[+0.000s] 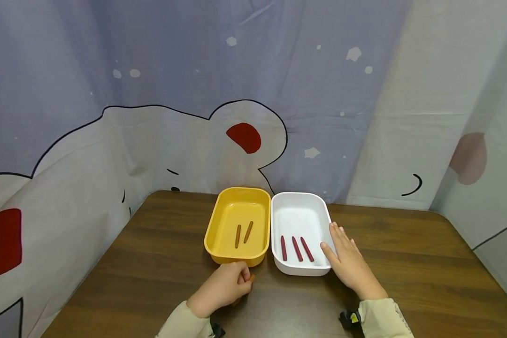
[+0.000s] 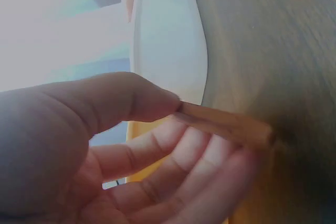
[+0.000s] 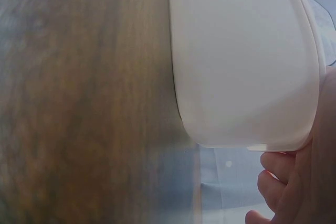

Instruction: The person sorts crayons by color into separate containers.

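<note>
Near the front of the yellow tray [image 1: 207, 241], my left hand [image 1: 225, 285] pinches a short brown stick [image 2: 226, 123] between thumb and fingers, low over the table. Only small bits of that stick show in the head view. Inside the yellow tray lie two brown sticks [image 1: 238, 236], side by side and slightly tilted. Beside it stands a white tray [image 1: 300, 206] with three dark red sticks [image 1: 297, 249] near its front. My right hand [image 1: 351, 264] rests on the white tray's right rim with fingers extended, the thumb reaching over the inside.
Both trays stand next to each other on a brown wooden table [image 1: 405, 253]. A printed curtain [image 1: 321, 94] hangs directly behind the table and along its sides. Dark wrist straps [image 1: 349, 318] show at both sleeves.
</note>
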The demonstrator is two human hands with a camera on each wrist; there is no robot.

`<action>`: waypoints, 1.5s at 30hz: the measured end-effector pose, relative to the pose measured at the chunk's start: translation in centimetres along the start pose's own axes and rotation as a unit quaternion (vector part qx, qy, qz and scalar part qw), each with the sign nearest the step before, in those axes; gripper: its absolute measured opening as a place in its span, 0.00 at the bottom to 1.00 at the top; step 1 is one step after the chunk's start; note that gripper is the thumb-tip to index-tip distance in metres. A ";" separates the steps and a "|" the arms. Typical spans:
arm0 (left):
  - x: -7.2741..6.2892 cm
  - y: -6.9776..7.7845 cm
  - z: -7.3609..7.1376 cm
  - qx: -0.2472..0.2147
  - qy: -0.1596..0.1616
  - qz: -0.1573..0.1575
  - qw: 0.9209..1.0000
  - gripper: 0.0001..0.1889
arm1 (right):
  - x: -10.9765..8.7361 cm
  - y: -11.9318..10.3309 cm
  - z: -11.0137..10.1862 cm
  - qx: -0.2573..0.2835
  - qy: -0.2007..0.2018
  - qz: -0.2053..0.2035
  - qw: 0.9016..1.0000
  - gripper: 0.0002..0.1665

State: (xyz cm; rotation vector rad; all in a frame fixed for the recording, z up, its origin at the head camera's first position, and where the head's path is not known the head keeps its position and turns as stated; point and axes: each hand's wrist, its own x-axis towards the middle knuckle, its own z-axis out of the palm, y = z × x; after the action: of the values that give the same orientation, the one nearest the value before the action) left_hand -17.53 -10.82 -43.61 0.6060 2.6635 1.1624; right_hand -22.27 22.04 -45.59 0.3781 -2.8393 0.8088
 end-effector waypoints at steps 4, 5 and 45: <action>0.1 0.1 -0.7 -0.015 0.005 0.023 1.000 0.07 | 0.0 -0.1 0.0 0.002 0.004 -0.002 1.000 0.42; 0.2 0.2 -0.9 -0.015 0.006 0.025 1.000 0.07 | 0.1 -0.1 0.0 0.003 0.005 -0.003 1.000 0.42; 7.3 0.6 -8.9 -0.116 0.065 -0.098 0.986 0.09 | 0.0 0.2 0.1 0.006 0.003 0.000 1.000 0.42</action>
State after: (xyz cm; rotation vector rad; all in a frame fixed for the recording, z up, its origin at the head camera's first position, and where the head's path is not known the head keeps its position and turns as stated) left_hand -26.75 -13.21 -37.05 0.2316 2.5632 1.4676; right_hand -22.32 22.13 -45.79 0.3760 -2.8312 0.8250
